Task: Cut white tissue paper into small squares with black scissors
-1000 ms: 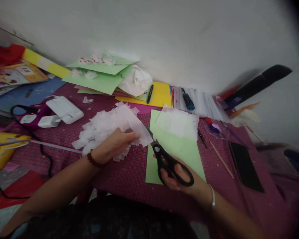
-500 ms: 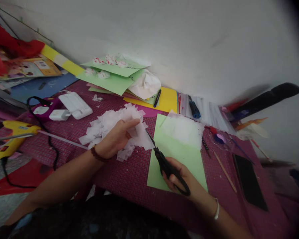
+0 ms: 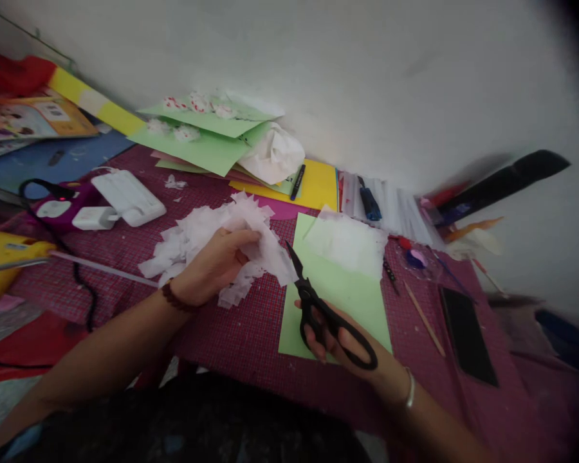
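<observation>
Between thumb and fingers my left hand [image 3: 218, 262] pinches a piece of thin white tissue paper [image 3: 277, 260], whose free corner points toward the scissors. A heap of cut tissue pieces [image 3: 188, 238] lies under and behind that hand. My right hand [image 3: 340, 344] has its fingers through the handles of black scissors [image 3: 313, 302]. The blades are parted, beside the tissue's edge, over a light green sheet [image 3: 347, 302]. Larger white tissue sheets [image 3: 350, 244] rest on the upper part of the green sheet.
A yellow glue gun [image 3: 14, 254] and white charger [image 3: 128, 196] sit at left. Green cards [image 3: 197, 154] with paper blossoms are stacked behind. A utility knife [image 3: 369, 199], a wooden stick [image 3: 423, 318] and a dark phone [image 3: 468, 334] lie to the right.
The scissors have drawn back from the tissue and their blades have opened. My left hand still keeps its piece. The whole view has shifted slightly.
</observation>
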